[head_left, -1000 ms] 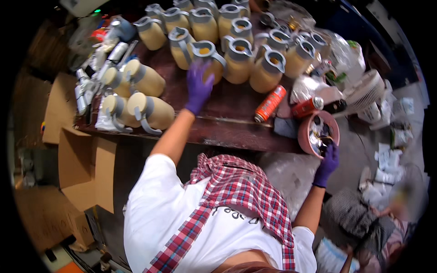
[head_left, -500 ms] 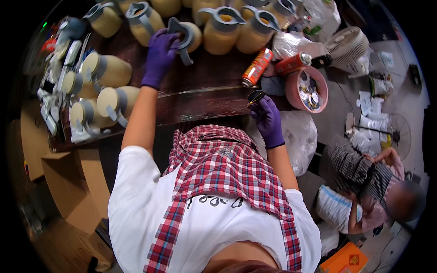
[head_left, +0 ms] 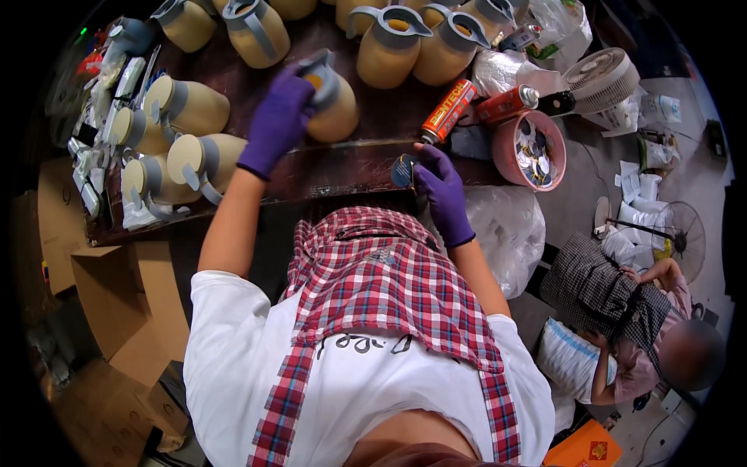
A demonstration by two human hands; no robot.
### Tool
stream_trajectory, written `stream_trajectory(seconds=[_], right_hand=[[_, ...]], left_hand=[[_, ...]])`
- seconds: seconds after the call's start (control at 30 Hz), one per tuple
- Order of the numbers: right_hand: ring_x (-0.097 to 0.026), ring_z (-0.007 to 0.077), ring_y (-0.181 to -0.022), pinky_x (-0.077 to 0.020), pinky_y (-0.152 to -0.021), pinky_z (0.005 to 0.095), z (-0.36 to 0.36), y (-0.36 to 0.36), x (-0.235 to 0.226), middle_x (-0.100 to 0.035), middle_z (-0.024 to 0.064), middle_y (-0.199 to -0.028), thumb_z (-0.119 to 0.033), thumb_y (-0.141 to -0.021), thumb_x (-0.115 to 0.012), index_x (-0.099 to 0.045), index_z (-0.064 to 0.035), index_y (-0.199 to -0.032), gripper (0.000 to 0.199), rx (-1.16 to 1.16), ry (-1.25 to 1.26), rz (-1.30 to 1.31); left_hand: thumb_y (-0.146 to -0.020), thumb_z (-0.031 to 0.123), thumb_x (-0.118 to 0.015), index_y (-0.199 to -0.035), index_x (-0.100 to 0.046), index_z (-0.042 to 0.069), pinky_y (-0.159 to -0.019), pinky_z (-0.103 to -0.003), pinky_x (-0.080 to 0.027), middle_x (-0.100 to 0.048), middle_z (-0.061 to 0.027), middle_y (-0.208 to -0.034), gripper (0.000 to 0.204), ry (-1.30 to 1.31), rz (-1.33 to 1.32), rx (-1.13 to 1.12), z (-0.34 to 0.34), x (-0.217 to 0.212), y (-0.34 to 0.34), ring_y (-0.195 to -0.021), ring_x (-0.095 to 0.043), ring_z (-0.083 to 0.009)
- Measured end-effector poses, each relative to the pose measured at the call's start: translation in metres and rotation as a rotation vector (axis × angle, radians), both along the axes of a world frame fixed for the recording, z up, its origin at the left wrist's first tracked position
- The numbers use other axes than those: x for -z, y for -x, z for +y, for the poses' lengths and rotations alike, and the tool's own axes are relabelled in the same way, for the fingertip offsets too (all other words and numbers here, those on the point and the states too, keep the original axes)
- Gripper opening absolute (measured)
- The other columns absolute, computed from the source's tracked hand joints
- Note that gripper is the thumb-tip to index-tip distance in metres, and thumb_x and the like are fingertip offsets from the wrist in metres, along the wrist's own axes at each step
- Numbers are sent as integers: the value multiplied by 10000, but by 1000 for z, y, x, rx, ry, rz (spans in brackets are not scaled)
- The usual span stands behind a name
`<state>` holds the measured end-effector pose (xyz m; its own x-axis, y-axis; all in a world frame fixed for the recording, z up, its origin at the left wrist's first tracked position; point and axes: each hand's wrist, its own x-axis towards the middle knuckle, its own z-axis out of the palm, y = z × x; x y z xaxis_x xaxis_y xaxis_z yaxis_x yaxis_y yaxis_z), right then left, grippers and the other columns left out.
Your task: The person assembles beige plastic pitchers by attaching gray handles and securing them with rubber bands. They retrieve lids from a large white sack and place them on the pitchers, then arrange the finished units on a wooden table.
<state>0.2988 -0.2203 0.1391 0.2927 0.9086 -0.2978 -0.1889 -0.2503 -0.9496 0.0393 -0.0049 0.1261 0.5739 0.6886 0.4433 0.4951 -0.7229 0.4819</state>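
My left hand (head_left: 274, 128), in a purple glove, is closed on the grey handle side of a cream jug (head_left: 336, 113). This jug stands tilted near the table's front edge, slightly blurred, its grey-rimmed mouth showing yellow inside. Between the thumb and fingers of my right hand (head_left: 443, 191), also gloved in purple, is a round dark hang tag (head_left: 402, 172) with a thin yellow cord. Just beyond that hand lies an orange-red spray can (head_left: 449, 110). Several more cream jugs (head_left: 395, 58) with grey collars stand upright at the back.
Several jugs (head_left: 204, 107) lie on their sides at the left of the dark table (head_left: 327, 173). A pink bucket (head_left: 504, 159) of round tags stands at the right, beside a second spray can (head_left: 506, 105) and a small fan (head_left: 597, 78). Another person (head_left: 615, 311) sits at the right.
My left hand has drawn the jug from the back row toward me and turned it. My right hand has moved slightly left with the tag, which now shows its face.
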Motion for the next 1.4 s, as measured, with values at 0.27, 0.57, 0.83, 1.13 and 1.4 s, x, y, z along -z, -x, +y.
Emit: stream_trajectory(seconds=[0.27, 0.57, 0.83, 1.13, 1.4], right_hand=[[-565, 48, -839, -468, -735, 214, 6, 11, -1, -631, 6, -975, -12, -925, -619, -632, -23, -1082, 158, -290, -6, 150], [-647, 124, -972, -511, -860, 249, 10, 48, 25, -708, 55, -1058, -112, -949, -660, -683, 8, -1172, 255, -469, 61, 71], [-655, 240, -968, -529, -824, 382, 39, 75, 105, -683, 107, -1093, -181, -891, -690, -680, -61, -1150, 285, -346, -117, -510], [-632, 361, -1055, -525, -896, 438, 49, 106, 63, -611, 148, -1201, -191, -821, -747, -626, -84, -1265, 472, -559, -237, -804], [-628, 118, -899, -511, -785, 280, 42, 86, 103, -655, 51, -988, -148, -853, -789, -680, -24, -987, 214, -170, 34, -233]], left_hand=[[-805, 97, -737, -1215, -665, 124, -951, -433, -512, -650, -119, -1239, 416, 200, -91, 419, -107, -33, -24, -1135, -633, -329], [-950, 85, -705, -1073, -711, 17, -819, -287, -544, -750, -64, -1023, 141, 951, -478, -156, -177, 27, 3, -923, -690, -119], [-989, 165, -674, -1046, -678, -9, -770, -236, -538, -727, -51, -946, 183, 1435, -550, -199, -136, 89, 65, -844, -667, -95], [-1004, 230, -654, -1143, -610, -6, -715, -236, -535, -719, -64, -888, 277, 1719, -542, -145, -124, 56, 53, -802, -668, -105], [-1028, 260, -627, -1120, -603, 84, -709, -227, -511, -692, -31, -929, 199, 1699, -808, -205, -124, 81, 67, -837, -654, -104]])
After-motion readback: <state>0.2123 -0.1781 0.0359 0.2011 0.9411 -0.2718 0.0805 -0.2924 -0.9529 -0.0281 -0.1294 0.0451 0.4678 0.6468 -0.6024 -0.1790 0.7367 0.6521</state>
